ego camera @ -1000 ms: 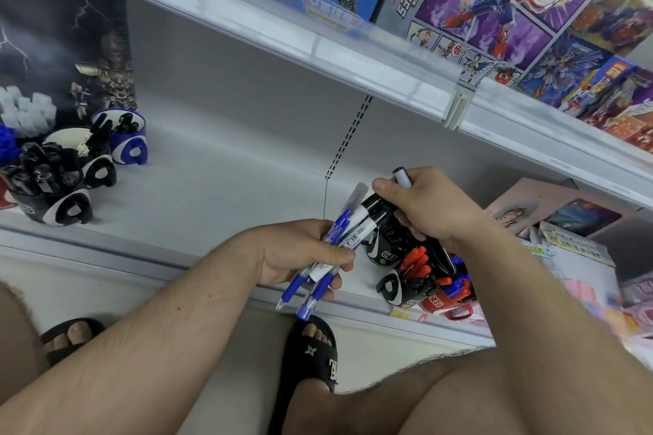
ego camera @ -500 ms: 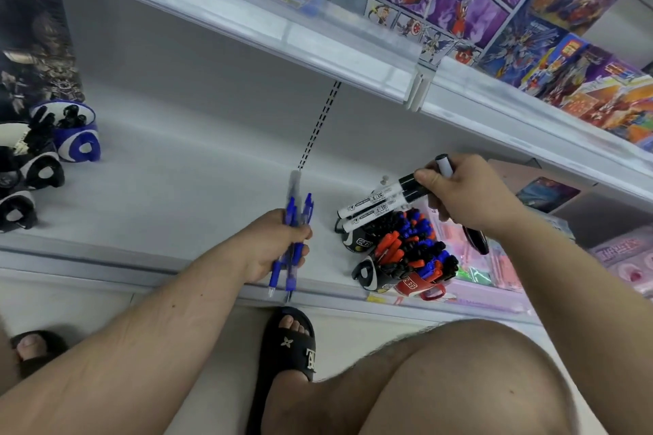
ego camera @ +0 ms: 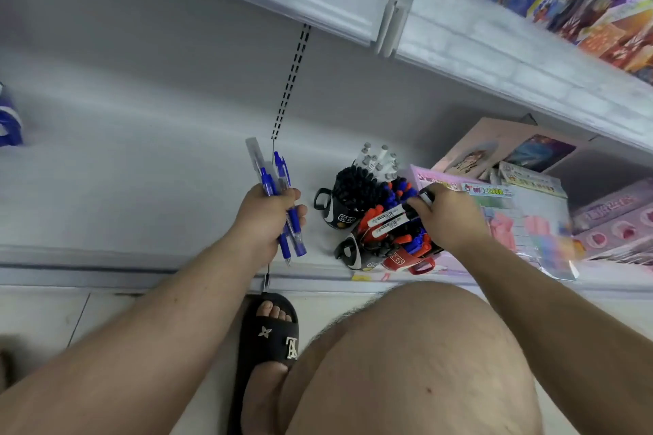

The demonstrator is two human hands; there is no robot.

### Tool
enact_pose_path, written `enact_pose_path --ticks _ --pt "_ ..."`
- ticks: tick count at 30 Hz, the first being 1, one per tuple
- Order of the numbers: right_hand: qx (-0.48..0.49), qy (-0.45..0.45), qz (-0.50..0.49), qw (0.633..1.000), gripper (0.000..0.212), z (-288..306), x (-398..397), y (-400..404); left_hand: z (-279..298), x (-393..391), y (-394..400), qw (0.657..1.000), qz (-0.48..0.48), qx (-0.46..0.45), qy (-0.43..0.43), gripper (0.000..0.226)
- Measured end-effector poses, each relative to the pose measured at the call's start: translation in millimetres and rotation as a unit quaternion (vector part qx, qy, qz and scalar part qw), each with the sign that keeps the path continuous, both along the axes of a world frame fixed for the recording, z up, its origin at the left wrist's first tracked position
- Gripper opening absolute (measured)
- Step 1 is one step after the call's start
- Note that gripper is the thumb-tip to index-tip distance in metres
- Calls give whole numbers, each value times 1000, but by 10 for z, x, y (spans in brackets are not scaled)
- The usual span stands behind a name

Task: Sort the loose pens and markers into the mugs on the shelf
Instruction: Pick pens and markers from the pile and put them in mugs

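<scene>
Crouching at the shelf (ego camera: 148, 166), the person has brought the right hand (ego camera: 447, 219) down since half a second ago: the two markers (ego camera: 390, 221) it pinches, held clear above before, now lie just over the front mugs (ego camera: 357, 251), tips pointing left. The left hand (ego camera: 265, 219) still grips the blue pens (ego camera: 279, 194) in a fist, upright, left of the mugs. The view has swung right, so the mugs at far left are now only a blue sliver (ego camera: 9, 120) at the edge. The right fingers hide the markers' rear ends, and whether their tips touch the packed mug is unclear. The back mug (ego camera: 339, 212) is full of black caps. The packets (ego camera: 530, 222) at right are blurred.
</scene>
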State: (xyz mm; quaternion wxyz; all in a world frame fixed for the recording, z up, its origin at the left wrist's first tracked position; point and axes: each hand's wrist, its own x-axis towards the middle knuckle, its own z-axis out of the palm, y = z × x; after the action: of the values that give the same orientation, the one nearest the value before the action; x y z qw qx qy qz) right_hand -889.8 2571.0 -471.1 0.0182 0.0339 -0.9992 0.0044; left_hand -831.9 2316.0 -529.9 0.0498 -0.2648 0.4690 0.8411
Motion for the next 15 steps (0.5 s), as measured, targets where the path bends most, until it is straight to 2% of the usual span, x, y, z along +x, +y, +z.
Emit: enact_pose_path --ticks 7,15 --pt "29 -23 -5 999 41 -499 -153 -15 -133 -110 22 1000 1 -16 -18 5" --pt "43 -76 20 996 31 -862 -177 -218 -179 -131 45 998 -25 -49 -10 9"
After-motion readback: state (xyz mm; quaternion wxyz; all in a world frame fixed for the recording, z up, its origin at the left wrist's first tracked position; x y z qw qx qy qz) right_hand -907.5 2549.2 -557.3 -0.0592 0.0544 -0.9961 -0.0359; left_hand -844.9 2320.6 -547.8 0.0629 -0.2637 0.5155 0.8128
